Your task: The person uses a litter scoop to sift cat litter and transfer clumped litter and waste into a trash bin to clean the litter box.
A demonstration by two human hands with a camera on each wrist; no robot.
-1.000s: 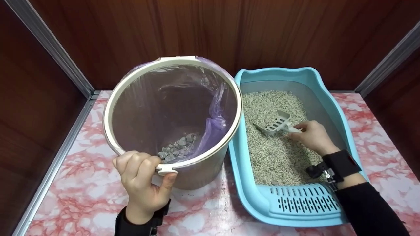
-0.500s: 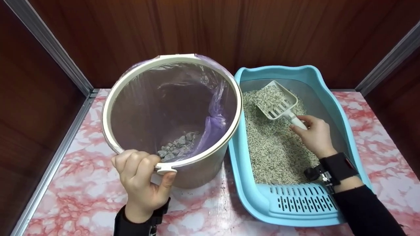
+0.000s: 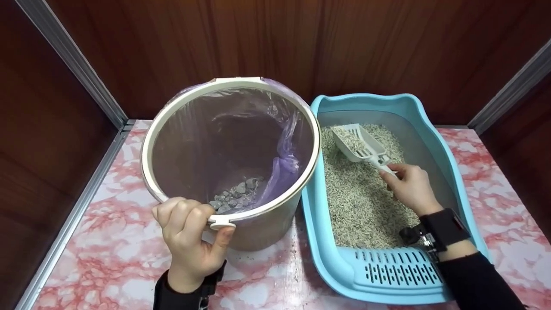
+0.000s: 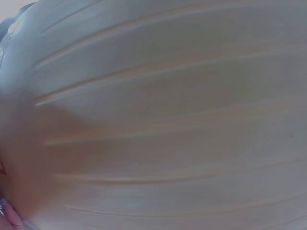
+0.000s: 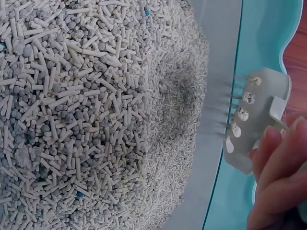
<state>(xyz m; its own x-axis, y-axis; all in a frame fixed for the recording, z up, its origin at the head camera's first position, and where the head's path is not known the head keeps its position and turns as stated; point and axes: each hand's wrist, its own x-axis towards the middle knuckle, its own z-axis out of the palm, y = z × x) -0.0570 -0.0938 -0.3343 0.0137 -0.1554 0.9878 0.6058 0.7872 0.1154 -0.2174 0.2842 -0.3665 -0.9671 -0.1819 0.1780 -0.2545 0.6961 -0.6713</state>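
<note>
My left hand [image 3: 187,241] grips the front rim of a round trash bin [image 3: 262,237], thumb beside the white rim tab. A purple bag [image 3: 284,168] lines the bin, and grey clumps [image 3: 236,196] lie at its bottom. In the left wrist view the ribbed bin wall [image 4: 168,120] fills nearly everything. My right hand [image 3: 413,187] pinches the handle of a pale litter scoop [image 3: 374,144] above the far part of the litter. Some litter sits in the scoop's front. The right wrist view shows the scoop's slotted end [image 5: 261,110], with bits of litter in the slots, and my curled fingers.
A blue litter box [image 3: 316,241] stands against the bin's right side, with a slotted step [image 3: 400,271] at its front. Pellet litter [image 3: 361,206] covers its floor. Dark wood panels [image 3: 275,38] rise behind and at both sides. The table [image 3: 112,241] has a red-and-white marbled top.
The scoop has come up from low in the litter and turned so its bowl tilts. It holds less litter than half a second ago. My left hand still holds the bin rim.
</note>
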